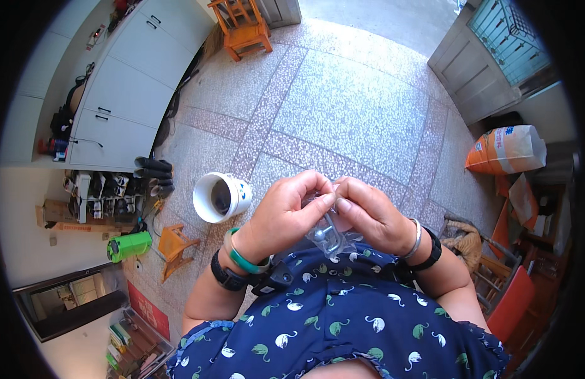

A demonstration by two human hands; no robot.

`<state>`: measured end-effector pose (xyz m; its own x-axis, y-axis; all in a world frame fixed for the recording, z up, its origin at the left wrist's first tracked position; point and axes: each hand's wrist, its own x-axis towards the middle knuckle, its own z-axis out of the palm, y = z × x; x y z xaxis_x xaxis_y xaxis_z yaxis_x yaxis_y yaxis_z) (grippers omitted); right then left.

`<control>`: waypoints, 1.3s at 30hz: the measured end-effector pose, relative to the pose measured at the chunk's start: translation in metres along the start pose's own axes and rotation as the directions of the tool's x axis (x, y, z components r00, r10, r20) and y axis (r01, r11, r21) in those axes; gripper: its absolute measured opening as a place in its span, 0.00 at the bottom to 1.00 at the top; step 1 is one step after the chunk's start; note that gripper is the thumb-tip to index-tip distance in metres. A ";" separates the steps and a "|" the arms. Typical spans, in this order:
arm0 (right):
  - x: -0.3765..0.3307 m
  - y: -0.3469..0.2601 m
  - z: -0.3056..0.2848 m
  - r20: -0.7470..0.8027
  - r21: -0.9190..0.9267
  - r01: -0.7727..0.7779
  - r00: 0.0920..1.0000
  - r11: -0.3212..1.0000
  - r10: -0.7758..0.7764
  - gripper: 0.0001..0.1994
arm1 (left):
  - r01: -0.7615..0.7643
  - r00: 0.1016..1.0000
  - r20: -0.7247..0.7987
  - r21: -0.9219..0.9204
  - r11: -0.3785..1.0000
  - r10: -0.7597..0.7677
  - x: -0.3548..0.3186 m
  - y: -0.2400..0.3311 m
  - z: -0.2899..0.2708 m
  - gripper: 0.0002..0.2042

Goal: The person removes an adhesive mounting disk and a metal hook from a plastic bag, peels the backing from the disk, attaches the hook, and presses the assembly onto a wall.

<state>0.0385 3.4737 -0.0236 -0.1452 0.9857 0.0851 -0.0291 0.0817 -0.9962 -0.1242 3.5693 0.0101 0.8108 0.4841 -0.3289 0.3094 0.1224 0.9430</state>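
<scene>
A small clear plastic bag (333, 245) with shiny metal hardware inside hangs in front of my body, just above my lap. Both hands pinch its top edge, thumbs and forefingers nearly touching each other. My left hand (295, 205) grips the edge from the left, with a green bangle and a dark band on that wrist. From the right, my right hand (374, 215) pinches it, wearing a silver bangle and a black band. Something pale pink shows at the bag beneath my right fingers. The exact shape of the metal parts is hard to make out through the plastic.
A white bucket (204, 201) with something dark inside stands on the floor at my left. Beyond it are a small wooden stool (174, 251), a green container (129, 246) and dark boots (153, 169). A wooden chair (245, 38) stands far ahead; an orange-white sack (504, 151) sits at right.
</scene>
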 end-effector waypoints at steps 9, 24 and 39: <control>0.092 0.013 -0.026 -0.094 0.156 -0.038 0.994 0.987 0.053 0.07 | 0.001 0.997 0.082 0.046 0.999 -0.005 0.067 0.025 -0.087 0.04; 0.189 0.028 -0.184 -0.132 0.108 0.025 0.991 0.994 -0.011 0.07 | -0.074 0.994 0.095 0.200 0.977 0.056 0.245 0.082 -0.119 0.07; 0.239 0.021 -0.376 -0.222 0.138 0.027 0.975 0.990 0.005 0.07 | -0.057 0.995 0.088 0.104 0.993 0.048 0.443 0.161 -0.097 0.11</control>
<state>0.3747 3.7659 -0.0307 0.0778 0.9942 0.0746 -0.1688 0.0869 -0.9818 0.2368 3.8878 0.0212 0.8654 0.4114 -0.2861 0.3124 0.0037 0.9500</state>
